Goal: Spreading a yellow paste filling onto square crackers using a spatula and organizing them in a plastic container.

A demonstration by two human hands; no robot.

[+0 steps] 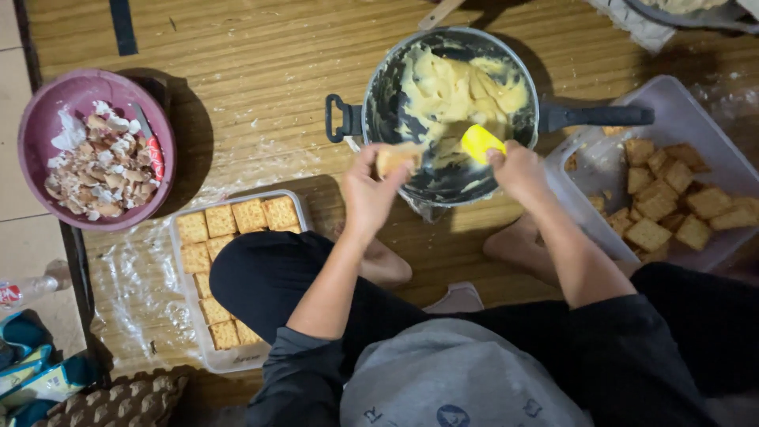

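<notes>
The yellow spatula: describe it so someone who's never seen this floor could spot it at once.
Find the dark pan of pale yellow cream at top centre of the wooden floor. At its near rim, the right hand grips the spatula. It is the only bright yellow thing; the left hand beside it holds a tan cracker.

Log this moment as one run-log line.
left hand: holds cracker | right hand: yellow spatula | over pan of cream
</notes>
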